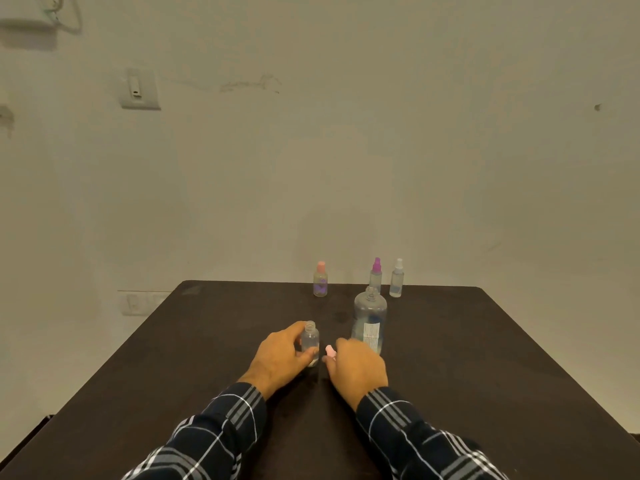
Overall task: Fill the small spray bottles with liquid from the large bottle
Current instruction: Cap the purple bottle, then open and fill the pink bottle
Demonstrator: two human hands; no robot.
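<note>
Two hands, dark table (485,358), beige wall (346,150): left hand (277,360) around small bottle (310,339), right hand (358,368) around pink cap (330,350).

The bench (485,358) has a dark brown, matt, smooth top with only a dull sheen. The small open bottle (310,341) is clear glossy plastic, as is the large bottle (370,317), which bears a white paper label (371,336). The pink spray top (330,351) looks like smooth opaque plastic. The pink-capped bottle (320,280), purple-topped bottle (375,275) and white-topped bottle (397,278) are clear plastic too. The sleeves (221,427) are soft checked cloth. The wall (346,133) is matt paint, scuffed in places
</note>
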